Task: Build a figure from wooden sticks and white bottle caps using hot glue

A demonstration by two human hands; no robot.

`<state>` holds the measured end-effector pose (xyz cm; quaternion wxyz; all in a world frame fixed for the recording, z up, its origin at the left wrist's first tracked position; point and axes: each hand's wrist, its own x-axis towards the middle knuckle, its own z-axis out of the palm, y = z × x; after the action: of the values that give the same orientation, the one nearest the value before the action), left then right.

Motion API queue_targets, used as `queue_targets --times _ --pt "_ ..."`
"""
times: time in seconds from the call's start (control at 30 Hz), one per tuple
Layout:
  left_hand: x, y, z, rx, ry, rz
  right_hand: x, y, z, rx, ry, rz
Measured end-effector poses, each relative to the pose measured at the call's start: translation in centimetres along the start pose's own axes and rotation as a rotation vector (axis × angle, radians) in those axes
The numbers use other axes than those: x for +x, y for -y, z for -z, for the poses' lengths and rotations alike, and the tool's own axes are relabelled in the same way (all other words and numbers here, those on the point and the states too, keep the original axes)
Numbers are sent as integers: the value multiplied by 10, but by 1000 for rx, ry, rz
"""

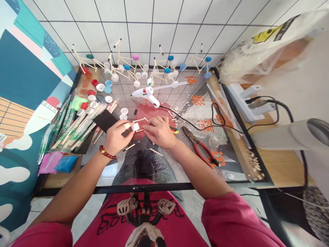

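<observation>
My left hand [117,136], with a beaded bracelet at its wrist, pinches a white bottle cap [135,127] above the glass tabletop. Thin wooden sticks [140,120] stick out from the cap toward the right. The fingers of my right hand [161,131] are closed at the end of the lower stick, partly hiding it. Just beyond both hands lies a white glue gun [146,94] with a black cord. Loose cut sticks [156,152] lie near my hands.
Stick figures with caps [167,70] stand along the tiled wall. Bundled chopsticks [79,127], loose bottle caps [100,87] and clay packets [66,164] are on the left. Red-handled pliers [200,147] lie right. A power strip [248,103] stands beyond the table's right edge.
</observation>
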<state>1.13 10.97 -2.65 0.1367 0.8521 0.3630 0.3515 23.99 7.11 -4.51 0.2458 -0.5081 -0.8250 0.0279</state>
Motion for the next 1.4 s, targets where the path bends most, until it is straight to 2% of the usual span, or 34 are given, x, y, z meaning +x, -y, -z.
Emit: queue_targets --times 0.47,0.73,1.23,1.4 --pt "1 -1 0 -3 12 17 1 -2 -4 -6 19 47" --pt "2 -3 0 17 25 54 2 0 -3 -12 43 22" --pt "1 -3 1 13 27 29 2 1 -3 -9 50 31" --pt "1 -4 1 24 18 -23 2 1 -2 -1 33 50"
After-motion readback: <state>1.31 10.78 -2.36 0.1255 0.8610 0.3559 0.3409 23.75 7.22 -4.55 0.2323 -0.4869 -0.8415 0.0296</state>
